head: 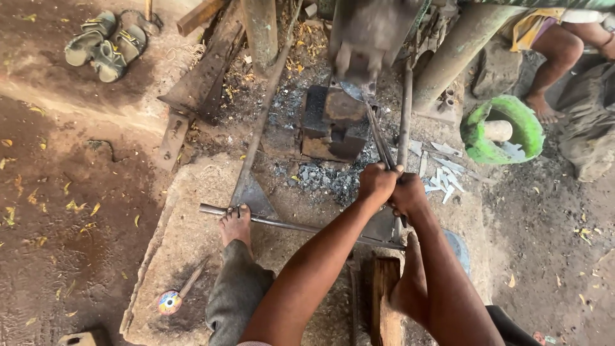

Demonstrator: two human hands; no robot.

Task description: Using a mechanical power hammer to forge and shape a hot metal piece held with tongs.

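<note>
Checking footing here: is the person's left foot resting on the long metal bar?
Yes, the left foot sits with its toes on the long metal bar lying across the stone slab.

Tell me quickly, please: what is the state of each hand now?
Left hand: closed, gripping the tongs.
Right hand: closed on the same tongs handles, just behind the left.

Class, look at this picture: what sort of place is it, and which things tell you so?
Probably a small open-air smithy: both hands grip long tongs on an anvil block under a power hammer, amid metal offcuts.
</note>
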